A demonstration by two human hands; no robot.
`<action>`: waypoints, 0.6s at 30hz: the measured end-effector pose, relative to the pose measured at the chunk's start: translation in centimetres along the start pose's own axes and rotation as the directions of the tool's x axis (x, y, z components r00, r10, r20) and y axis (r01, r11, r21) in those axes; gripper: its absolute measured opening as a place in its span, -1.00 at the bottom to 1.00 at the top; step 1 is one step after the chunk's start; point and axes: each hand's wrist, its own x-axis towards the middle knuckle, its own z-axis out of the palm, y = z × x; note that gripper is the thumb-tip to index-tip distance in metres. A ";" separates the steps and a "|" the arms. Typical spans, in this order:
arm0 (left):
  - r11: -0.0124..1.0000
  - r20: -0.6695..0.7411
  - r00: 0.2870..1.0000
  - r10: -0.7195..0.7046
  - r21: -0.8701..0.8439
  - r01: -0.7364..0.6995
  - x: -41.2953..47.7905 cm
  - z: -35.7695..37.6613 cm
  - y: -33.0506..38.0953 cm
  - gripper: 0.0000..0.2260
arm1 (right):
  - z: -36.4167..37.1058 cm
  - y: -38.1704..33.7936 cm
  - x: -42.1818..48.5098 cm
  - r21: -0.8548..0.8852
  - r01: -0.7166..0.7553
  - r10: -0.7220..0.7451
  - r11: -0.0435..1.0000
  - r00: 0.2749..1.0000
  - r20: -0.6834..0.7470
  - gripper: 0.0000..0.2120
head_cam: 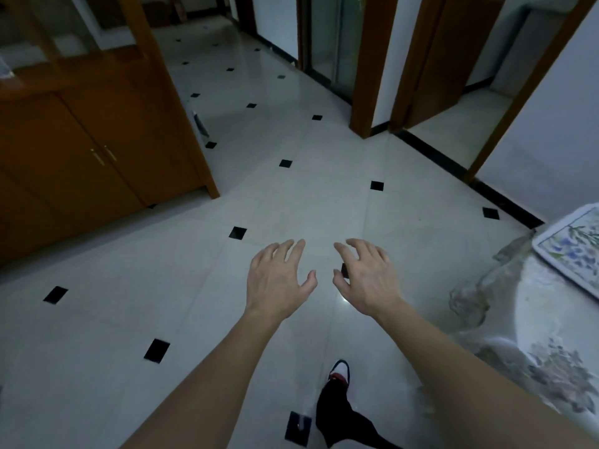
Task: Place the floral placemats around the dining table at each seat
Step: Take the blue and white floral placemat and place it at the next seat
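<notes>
Two bare hands are out ahead of us, and neither carries anything: the left hand [278, 280] and the right hand [366, 280] hover palm-down over the tiled floor [129, 319], fingers spread, each grip apart and empty. One floral placemat [573, 251] shows at about three o'clock, lying flat on the round bench [551, 319], which is covered with a clear plastic sheet over a flowered cloth. The mat sits near the bench's far edge and runs out of view on the right, so we cannot tell whether more mats lie beyond it. A wooden cabinet [81, 140] stands at ten o'clock, and a shoe [340, 372] points forward at six.

We judge that we are between placements, walking beside the bench with no mat in hand. The next move calls for turning toward three o'clock, finding the remaining mats, which we cannot see from here, taking one up by its edges, and carrying it to a seat that has none.
</notes>
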 end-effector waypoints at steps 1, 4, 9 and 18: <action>1.000 0.007 1.000 0.004 -0.001 -0.004 2.3 0.4 0.4 -0.41 | 0.1 1.2 1.7 0.006 -0.018 0.018 1.000 1.000 -0.006 -0.49; 0.999 0.020 0.999 0.051 0.006 -0.051 9.0 1.3 2.2 -0.41 | 0.1 5.1 6.6 0.018 -0.059 0.059 0.998 0.998 -0.015 -0.49; 0.989 0.015 0.989 0.147 0.012 -0.147 19.2 2.1 5.8 -0.42 | -0.6 11.9 13.2 -0.011 -0.139 0.138 0.990 0.989 -0.044 -0.50; 0.946 0.057 0.945 0.323 0.010 -0.324 31.6 4.1 11.2 -0.42 | -1.2 20.5 20.7 -0.060 -0.285 0.279 0.957 0.956 -0.090 -0.52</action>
